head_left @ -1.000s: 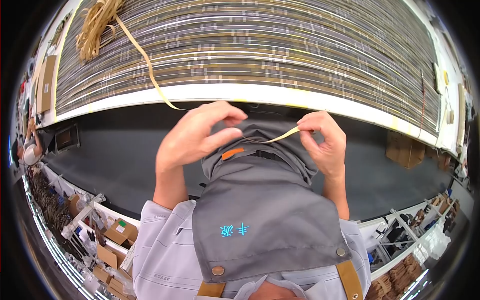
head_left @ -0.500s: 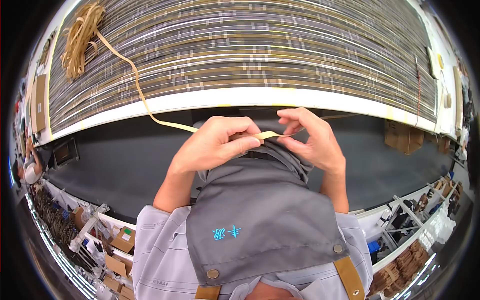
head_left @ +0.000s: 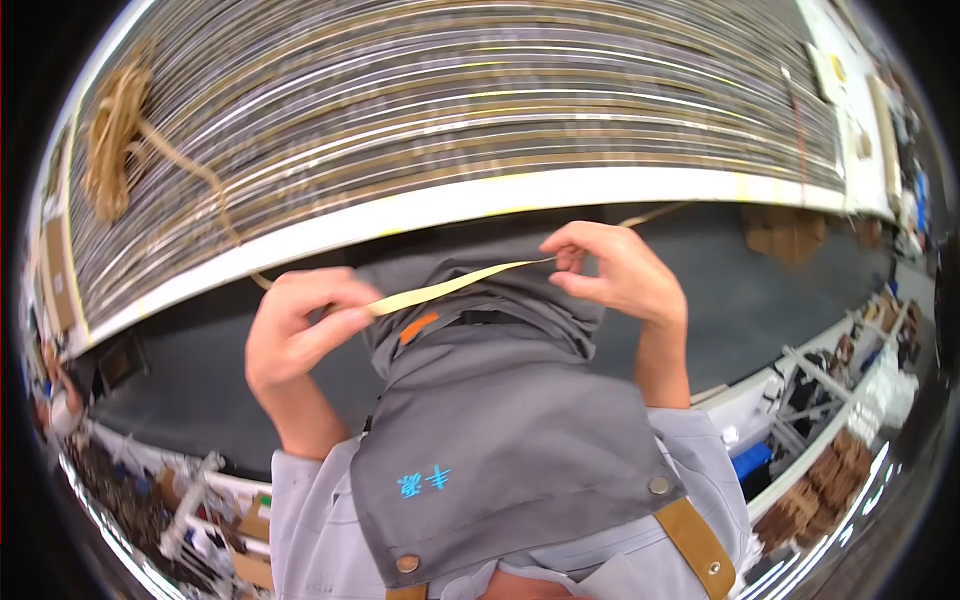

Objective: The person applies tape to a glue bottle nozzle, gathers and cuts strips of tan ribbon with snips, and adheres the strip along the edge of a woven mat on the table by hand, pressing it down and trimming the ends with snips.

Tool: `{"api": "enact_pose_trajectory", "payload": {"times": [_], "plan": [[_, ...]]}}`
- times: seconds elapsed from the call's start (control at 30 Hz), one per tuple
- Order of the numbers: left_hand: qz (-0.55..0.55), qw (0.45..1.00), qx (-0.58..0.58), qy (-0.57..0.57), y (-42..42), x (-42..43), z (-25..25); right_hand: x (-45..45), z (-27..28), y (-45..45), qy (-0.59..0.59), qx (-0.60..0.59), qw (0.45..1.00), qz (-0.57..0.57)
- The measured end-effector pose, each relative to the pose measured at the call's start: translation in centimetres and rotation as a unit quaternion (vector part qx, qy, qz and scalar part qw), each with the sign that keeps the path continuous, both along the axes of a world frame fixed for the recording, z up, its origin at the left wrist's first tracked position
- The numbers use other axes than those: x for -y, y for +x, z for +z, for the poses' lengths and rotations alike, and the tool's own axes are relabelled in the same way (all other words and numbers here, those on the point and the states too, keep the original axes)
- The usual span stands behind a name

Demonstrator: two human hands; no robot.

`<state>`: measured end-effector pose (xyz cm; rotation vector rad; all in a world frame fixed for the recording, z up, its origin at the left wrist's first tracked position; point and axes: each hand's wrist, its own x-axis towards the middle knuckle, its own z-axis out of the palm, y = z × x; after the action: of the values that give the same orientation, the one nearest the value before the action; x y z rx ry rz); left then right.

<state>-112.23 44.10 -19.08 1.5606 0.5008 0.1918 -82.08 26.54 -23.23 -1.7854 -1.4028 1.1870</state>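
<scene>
A narrow yellow-tan strip runs between my two hands in front of the grey apron. My left hand pinches it between thumb and fingers at the left. On the right, the strip reaches my right hand, whose curled fingers are closed around it, and its other side extends past the hand toward the table edge. A tangled bundle of the same tan strip lies on striped fabric at the upper left, and one length trails from it toward my left hand.
The white table edge crosses in front of me. Cardboard boxes sit under the table at the right. Shelves with boxes and brown bundles stand behind at lower right. Another person is at the far left.
My left hand has moved left and slightly down, so a longer stretch of strip shows between my hands. The view has shifted, and the bundle now appears farther left and lower.
</scene>
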Motion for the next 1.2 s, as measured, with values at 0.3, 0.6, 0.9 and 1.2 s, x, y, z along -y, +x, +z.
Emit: {"api": "enact_pose_trajectory", "payload": {"times": [0.3,0.6,0.9,1.2], "plan": [[0.072,0.992,0.049,0.091,-4.0,-1.5,0.8,2.4,-0.7,1.4,-0.078,0.057,0.995,-0.017],[0.338,0.938,0.065,0.034,-6.9,-3.7,0.2,4.2,-0.6,4.2,-0.090,-0.079,0.990,-0.074],[0.351,0.909,-0.150,0.166,-4.7,-4.4,0.9,4.0,0.2,4.7,-0.136,-0.213,0.966,-0.063],[0.371,0.899,-0.092,0.212,-7.1,-9.9,3.1,4.8,1.1,4.5,-0.133,-0.180,0.971,-0.084]]}}
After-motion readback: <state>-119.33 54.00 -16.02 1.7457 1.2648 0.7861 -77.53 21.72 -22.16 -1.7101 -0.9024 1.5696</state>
